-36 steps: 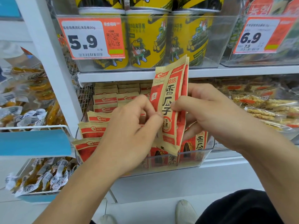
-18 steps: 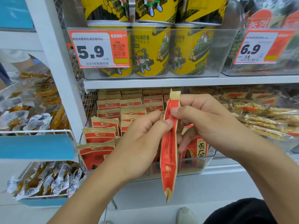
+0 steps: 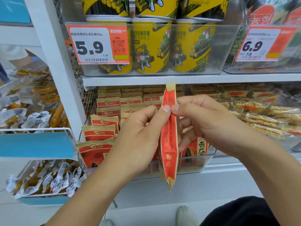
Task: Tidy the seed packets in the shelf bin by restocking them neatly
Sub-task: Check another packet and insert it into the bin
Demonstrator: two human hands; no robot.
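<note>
A red and tan seed packet hangs upright, edge-on to me, in front of the clear shelf bin. My left hand pinches its upper part from the left with thumb and forefinger. My right hand pinches the same spot from the right. Behind the hands, several matching seed packets stand in rows inside the bin, the front ones leaning unevenly. One packet with large characters faces out at the bin's right front.
Yellow snack tubs fill a clear bin on the shelf above, with orange price tags. A white upright post stands left of the bin. Wire baskets of wrapped snacks hang at left. Bagged rice bars lie at right.
The held packet has turned from facing me to edge-on and dropped lower in front of the bin. Both hands keep their pinch on its upper part.
</note>
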